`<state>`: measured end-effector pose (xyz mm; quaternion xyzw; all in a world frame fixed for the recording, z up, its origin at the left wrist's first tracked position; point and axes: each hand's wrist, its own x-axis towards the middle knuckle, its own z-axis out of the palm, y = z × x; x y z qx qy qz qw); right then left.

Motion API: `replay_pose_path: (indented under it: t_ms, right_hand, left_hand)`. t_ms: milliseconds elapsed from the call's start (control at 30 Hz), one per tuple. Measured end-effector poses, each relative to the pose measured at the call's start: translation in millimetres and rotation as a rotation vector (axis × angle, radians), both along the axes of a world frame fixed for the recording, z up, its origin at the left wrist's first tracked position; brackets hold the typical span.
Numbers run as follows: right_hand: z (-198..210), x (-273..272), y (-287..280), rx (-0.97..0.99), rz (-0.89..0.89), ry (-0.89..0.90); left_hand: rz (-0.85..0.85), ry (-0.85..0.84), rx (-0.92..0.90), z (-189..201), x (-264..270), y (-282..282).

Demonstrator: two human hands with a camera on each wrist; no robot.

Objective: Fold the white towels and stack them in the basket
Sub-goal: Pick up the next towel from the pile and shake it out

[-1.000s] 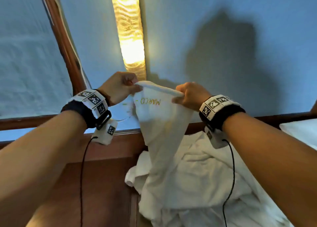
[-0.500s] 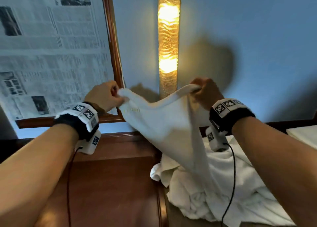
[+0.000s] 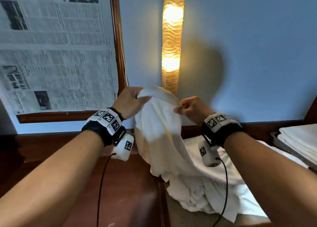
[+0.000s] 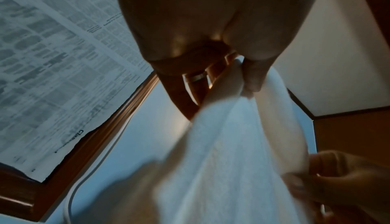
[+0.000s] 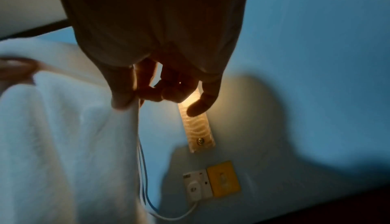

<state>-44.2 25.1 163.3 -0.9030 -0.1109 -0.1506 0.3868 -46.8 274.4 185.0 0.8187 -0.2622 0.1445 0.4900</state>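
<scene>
Left hand (image 3: 130,100) pinches top edge of towel (image 3: 159,124), fingers curled tight. Right hand (image 3: 192,107) pinches same edge with thumb and forefinger, other fingers loose. Towel hangs in air above pile (image 3: 205,184). Tip, I reckon: slide hands apart to corners, pull edge taut before folding. Basket (image 3: 288,151) sits right of pile, already stacked. Free room left of pile over wooden top (image 3: 120,184).

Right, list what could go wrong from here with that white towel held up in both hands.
1. The raised white towel is bunched between the left hand and right hand, not spread; a fold started now would likely come out crooked.
2. Its lower end trails into the crumpled pile of white towels; lifting higher might drag others off the dark wooden surface.
3. The right hand only pinches the edge, which could slip.
</scene>
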Motion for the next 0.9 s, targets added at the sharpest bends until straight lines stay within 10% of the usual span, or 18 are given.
replay_pose_path:
  t_ms: [167, 567, 767, 900]
  right_hand:
    - [8.8, 6.3, 17.8, 0.298, 0.035, -0.101]
    - [1.0, 21.7, 2.0, -0.128, 0.044, -0.163]
    - [-75.9, 32.9, -98.0, -0.445, -0.301, 0.086]
    - [-77.1, 35.5, -157.1, -0.193, -0.572, 0.114]
  left_hand:
    - [-0.098, 0.171, 0.005, 3.0, -15.8, -11.4]
    - [0.108, -0.106, -0.112, 21.9, 4.1, -4.4]
    - [0.279, -0.083, -0.171, 31.0, 31.2, 17.4]
    - [0.28, -0.023, -0.121, 27.8, 47.2, 10.0]
